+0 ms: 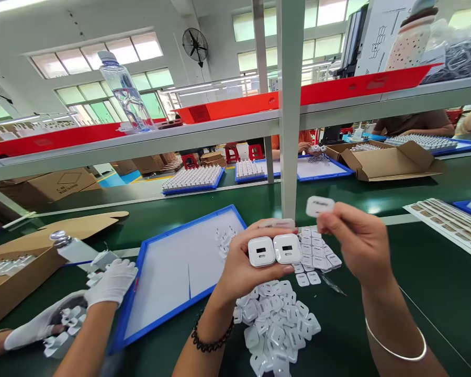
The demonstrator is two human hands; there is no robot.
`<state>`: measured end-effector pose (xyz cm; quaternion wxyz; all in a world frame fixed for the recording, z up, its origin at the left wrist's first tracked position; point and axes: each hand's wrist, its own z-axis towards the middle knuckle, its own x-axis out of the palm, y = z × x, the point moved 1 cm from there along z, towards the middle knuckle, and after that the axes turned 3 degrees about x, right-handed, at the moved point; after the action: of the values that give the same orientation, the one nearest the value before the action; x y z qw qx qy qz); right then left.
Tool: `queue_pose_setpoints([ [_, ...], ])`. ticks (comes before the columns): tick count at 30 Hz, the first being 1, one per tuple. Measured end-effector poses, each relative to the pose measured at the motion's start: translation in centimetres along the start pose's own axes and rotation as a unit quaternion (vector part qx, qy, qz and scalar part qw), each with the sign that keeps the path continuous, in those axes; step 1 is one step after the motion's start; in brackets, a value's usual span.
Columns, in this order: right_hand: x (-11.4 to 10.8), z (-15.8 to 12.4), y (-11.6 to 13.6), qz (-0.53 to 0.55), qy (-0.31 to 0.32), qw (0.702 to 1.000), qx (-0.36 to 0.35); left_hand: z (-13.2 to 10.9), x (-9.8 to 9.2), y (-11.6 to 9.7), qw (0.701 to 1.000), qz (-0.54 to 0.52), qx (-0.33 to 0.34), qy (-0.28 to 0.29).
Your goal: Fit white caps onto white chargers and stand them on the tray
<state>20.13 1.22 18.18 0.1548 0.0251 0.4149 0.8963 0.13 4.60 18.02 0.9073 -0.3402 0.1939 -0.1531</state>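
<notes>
My left hand [235,264] is closed around two white charger casings [275,250], held side by side. Each square face shows a dark rectangular port and a smaller slot. Another pale flat piece [277,223] shows at their upper edge, partly hidden by the fingers. Between thumb and fingers, my right hand [359,243] pinches a thin white square plate [318,206] with dark print, raised to the right of the casings. Beneath my hands lies a loose heap of white square caps [277,324]. Behind it, printed plates [317,251] lie in rows.
At left, a co-worker's white-gloved hands [112,283] handle white parts beside a blue-rimmed tray [131,309] and a cardboard box [19,283]. A shelf post [290,115] rises ahead. Cardboard strips [447,228] lie at right. A bottle [127,97] stands on the shelf.
</notes>
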Motion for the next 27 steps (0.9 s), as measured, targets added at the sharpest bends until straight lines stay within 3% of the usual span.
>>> queue_pose_setpoints([
  [2,-0.7,-0.1,0.0,0.093,0.015,0.995,0.044,0.0,-0.2,-0.3,0.996,0.072,0.031,-0.041],
  [6,-0.3,-0.6,0.5,0.199,0.240,0.936,0.161,-0.1,-0.4,-0.8,0.972,0.193,0.098,-0.086],
  [8,0.5,-0.8,0.7,0.204,0.285,0.917,0.189,-0.1,-0.5,-1.1,0.964,0.223,0.127,-0.074],
  [18,2.0,-0.4,1.0,0.195,0.289,0.915,0.201,-0.9,-0.8,-1.8,0.941,0.290,0.172,-0.017],
  [27,1.9,-0.5,0.6,0.206,0.311,0.905,0.205,-1.0,-0.5,-1.8,0.949,0.268,0.167,0.002],
])
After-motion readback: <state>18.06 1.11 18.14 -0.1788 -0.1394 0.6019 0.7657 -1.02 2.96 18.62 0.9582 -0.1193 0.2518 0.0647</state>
